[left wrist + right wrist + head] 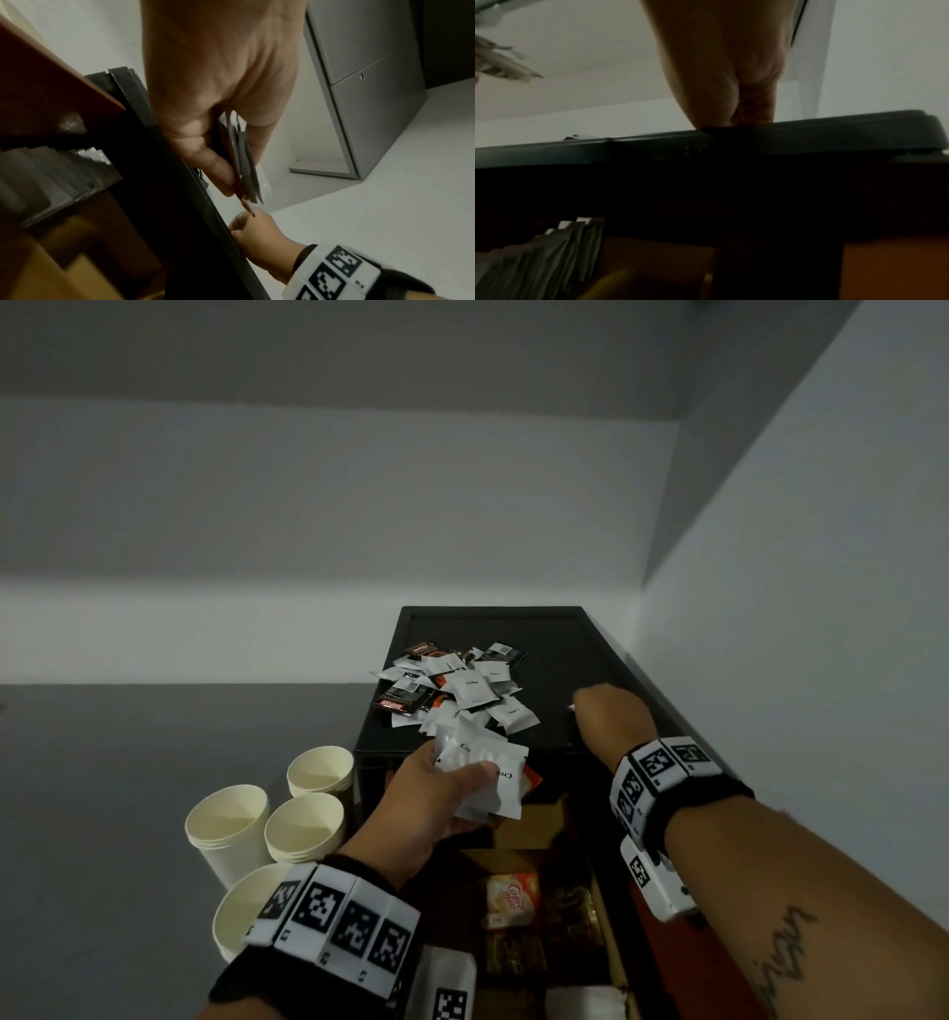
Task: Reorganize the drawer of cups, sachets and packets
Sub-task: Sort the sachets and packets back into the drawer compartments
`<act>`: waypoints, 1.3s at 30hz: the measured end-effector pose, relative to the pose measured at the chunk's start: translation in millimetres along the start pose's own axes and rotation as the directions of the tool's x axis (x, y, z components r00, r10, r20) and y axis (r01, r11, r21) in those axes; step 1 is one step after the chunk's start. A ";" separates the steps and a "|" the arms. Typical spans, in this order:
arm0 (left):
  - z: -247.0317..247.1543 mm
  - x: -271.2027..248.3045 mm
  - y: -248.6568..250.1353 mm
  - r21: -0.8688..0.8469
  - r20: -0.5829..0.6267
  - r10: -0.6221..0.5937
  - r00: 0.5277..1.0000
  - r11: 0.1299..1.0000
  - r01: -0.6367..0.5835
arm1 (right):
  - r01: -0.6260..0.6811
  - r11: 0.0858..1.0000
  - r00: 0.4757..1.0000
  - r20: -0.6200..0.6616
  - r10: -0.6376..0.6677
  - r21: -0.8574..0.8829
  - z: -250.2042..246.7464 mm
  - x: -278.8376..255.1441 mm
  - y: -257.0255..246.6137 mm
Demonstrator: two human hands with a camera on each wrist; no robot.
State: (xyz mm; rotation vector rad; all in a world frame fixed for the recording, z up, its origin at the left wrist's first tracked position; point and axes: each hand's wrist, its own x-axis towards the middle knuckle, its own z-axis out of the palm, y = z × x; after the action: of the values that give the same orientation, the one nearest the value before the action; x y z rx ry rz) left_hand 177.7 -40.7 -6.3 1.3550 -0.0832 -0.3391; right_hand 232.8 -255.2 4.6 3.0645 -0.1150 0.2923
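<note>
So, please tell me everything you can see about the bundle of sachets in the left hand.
The bundle of sachets is a stack of several flat white packets, paper-like, with dark print starting "Cre". One orange-edged packet sticks out at its right side. The left hand grips it, thumb across the front and fingers behind, holding it in the air over the near edge of the black tray. In the left wrist view the packets appear edge-on, fanned slightly.

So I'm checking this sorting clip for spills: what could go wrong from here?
1. The left hand pinches a thick, fanned bundle of white sachets over the open drawer; one could slip back in unsorted.
2. The loose sachet pile lies near the black tray's near edge, so the right hand reaching there might knock some off.
3. The paper cups stand close to the left arm and could tip.
</note>
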 end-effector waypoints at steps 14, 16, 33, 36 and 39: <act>14.1 -7.0 -3.4 -0.041 0.027 0.006 1.000 0.999 -0.005 | -0.079 0.464 0.994 0.037 0.098 0.882 -32.6 -94.8 -43.7; 17.2 -8.3 -6.2 -0.046 0.083 -0.017 0.996 0.999 0.021 | -0.115 0.284 0.993 0.118 0.009 0.952 -24.5 -105.5 -52.3; 20.0 -2.7 -31.0 -0.177 0.037 -0.111 0.993 0.977 0.116 | 0.047 0.297 0.960 -0.125 0.249 0.954 -9.2 -105.7 -29.7; 21.5 -2.8 -35.1 -0.145 0.063 -0.189 0.980 0.970 0.196 | 0.221 0.451 0.973 -0.229 -0.037 0.865 -9.6 -111.6 -36.9; 20.7 -4.3 -36.3 -0.163 0.131 -0.263 0.956 0.945 0.283 | 0.244 0.610 0.950 -0.059 -0.307 0.754 3.4 -112.0 -43.2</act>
State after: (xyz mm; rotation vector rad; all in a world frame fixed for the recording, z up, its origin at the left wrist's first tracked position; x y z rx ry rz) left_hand 161.5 -65.3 -36.3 1.1681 0.0470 -0.6394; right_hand 127.2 -204.7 -22.4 3.8377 0.6626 0.2440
